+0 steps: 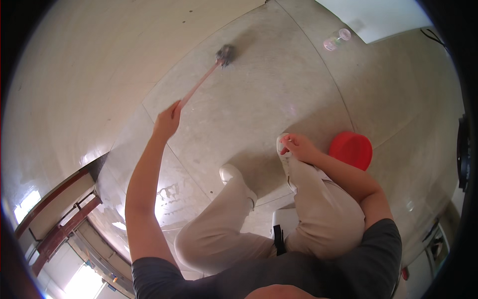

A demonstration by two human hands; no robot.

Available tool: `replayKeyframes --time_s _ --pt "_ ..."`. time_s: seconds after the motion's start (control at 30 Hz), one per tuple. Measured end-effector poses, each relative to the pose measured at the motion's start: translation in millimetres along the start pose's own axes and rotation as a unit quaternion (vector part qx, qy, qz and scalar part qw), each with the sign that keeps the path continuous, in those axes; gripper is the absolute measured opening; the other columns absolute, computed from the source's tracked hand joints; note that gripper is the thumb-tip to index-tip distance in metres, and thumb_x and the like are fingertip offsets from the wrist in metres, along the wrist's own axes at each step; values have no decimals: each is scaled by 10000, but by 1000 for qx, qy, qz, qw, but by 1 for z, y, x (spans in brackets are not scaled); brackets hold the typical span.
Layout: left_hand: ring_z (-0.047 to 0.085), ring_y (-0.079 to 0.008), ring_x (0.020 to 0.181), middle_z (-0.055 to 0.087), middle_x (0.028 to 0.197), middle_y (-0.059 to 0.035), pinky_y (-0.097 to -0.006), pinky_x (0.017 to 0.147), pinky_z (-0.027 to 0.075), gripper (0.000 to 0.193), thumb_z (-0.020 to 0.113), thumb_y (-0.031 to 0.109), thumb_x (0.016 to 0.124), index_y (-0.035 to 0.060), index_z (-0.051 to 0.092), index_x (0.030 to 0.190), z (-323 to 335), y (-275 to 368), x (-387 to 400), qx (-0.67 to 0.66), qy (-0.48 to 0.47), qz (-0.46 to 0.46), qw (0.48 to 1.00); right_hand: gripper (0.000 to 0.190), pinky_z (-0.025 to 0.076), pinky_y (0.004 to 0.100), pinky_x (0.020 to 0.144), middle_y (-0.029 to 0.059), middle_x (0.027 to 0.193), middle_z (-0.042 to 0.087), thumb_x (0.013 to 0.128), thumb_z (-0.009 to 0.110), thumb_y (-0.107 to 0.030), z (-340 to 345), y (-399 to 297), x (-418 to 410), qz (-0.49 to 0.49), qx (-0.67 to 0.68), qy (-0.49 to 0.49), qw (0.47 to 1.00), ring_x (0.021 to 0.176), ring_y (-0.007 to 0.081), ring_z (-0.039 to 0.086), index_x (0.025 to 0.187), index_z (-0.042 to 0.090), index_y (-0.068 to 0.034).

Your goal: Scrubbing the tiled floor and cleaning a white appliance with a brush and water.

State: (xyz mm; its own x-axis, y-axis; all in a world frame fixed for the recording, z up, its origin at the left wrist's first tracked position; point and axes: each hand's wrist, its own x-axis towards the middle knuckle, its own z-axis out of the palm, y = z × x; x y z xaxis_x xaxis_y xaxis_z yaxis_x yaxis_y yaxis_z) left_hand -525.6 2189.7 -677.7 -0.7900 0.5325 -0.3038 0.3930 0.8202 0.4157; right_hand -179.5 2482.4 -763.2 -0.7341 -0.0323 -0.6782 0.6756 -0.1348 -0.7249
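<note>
My left hand (168, 119) is closed round the end of a pinkish long handle (199, 84). At the handle's far end a grey, slightly blurred scrubbing head (225, 55) meets the pale tiled surface (261, 89). My right hand (298, 147) rests by my right knee, above the right shoe, fingers loosely curled; whether it holds anything small cannot be told. Just right of that forearm stands a red plastic container (351, 150).
A clear bottle or jar (337, 39) with a pinkish lid lies near a white panel (388, 18) at the upper right. Dark cables (434, 37) run beside the panel. Wet patches (173, 196) shine left of my legs, and a brown-red frame (67, 231) stands at lower left.
</note>
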Motion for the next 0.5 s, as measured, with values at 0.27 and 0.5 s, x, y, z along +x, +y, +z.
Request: replayKeyframes --time_s 0.27,0.5 --pt "594 -381 952 642 989 -178 -442 813 483 361 417 389 934 148 636 1089 -7 100 169 131 33 102 986 306 433 265 636 46 811 683 941 488 -324 6 -19 13 -33 31 14 999 686 87 553 1028 576 -44" --pt "607 -330 1011 646 1061 -153 -399 869 477 377 424 390 945 160 621 1169 -55 -7 109 140 4 46 989 272 425 243 624 48 810 676 946 494 -268 -11 -8 -26 -11 73 53 996 671 85 545 1028 576 -23"
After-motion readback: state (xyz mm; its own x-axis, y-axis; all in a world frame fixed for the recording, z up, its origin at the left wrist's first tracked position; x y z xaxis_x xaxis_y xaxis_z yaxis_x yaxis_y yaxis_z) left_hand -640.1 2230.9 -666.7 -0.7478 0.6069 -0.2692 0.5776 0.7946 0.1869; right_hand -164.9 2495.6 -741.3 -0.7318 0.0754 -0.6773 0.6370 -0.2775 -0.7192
